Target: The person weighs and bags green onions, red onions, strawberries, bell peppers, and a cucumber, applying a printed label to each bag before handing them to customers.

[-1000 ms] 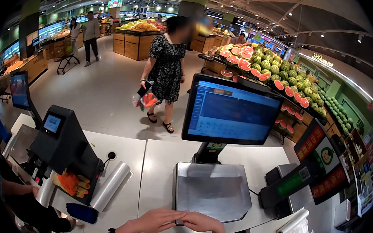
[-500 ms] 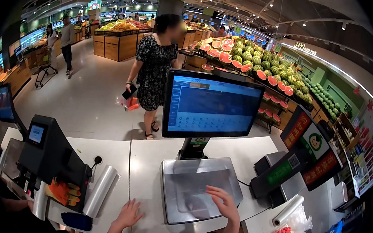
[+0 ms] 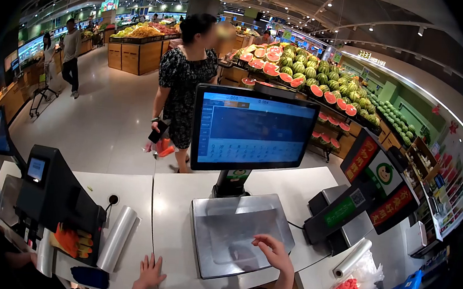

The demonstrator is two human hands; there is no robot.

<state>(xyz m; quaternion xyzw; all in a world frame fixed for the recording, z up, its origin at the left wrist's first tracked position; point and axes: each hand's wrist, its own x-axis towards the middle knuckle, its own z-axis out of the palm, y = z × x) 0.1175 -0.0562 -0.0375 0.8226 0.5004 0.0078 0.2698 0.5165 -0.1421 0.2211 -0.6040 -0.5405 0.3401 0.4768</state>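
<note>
My left hand (image 3: 150, 272) rests on the white counter (image 3: 175, 205), fingers spread, holding nothing. To its right is a scale with a flat metal weighing plate (image 3: 236, 226). Above that plate hovers my right hand (image 3: 271, 251), fingers apart and slightly bent, with nothing in it; its dim reflection shows on the metal. Behind the plate a touch screen (image 3: 254, 127) stands on a post, lit blue with rows of keys.
At left are a label printer (image 3: 57, 185), orange gloves (image 3: 71, 240) and a bag roll (image 3: 118, 239). A sign stand (image 3: 370, 182) and another bag roll (image 3: 353, 258) are at right. A person (image 3: 185, 81) stands beyond the counter, near stacked watermelons (image 3: 324, 75).
My left hand has lowered a little and lies flatter on the counter. The fingers of my right hand have bent more. The view has shifted slightly, and the person has stepped closer to the screen.
</note>
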